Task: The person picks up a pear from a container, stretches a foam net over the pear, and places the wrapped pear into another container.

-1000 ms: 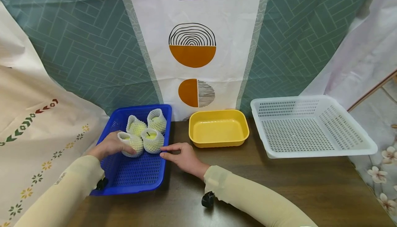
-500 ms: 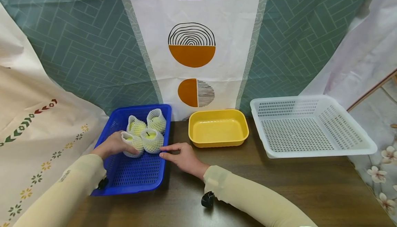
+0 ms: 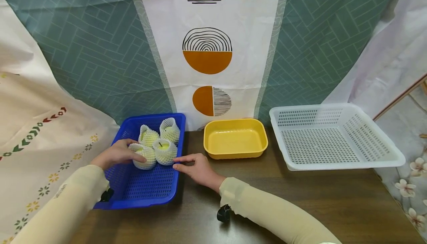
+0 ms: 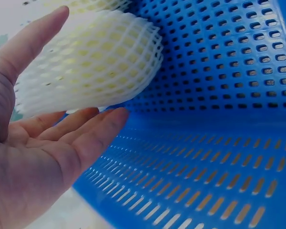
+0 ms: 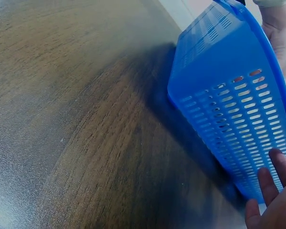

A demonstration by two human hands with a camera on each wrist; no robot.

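Several pale green fruits in white foam nets stand close together in the far part of the blue basket (image 3: 146, 184). My left hand (image 3: 118, 154) reaches over the basket's left side to the near-left netted fruit (image 3: 145, 159). In the left wrist view, the thumb and extended fingers (image 4: 102, 136) lie on either side of this fruit, loosely spread. Beside it stands another netted fruit (image 3: 165, 152) with a dark stem. My right hand (image 3: 199, 170) pinches the basket's right rim with thumb and index finger; its other fingers (image 5: 269, 186) lie along the outer wall.
A yellow tray (image 3: 235, 139) stands right of the blue basket, near the back cloth. Farther right is a white perforated basket (image 3: 337, 136). All stand on a dark wooden table (image 3: 267, 184); a patterned cloth (image 3: 60, 144) hangs along the left side.
My left hand moves slightly right with the near-left fruit, then back left; its thumb now sits a little farther left on the net. The right hand keeps its place on the rim.
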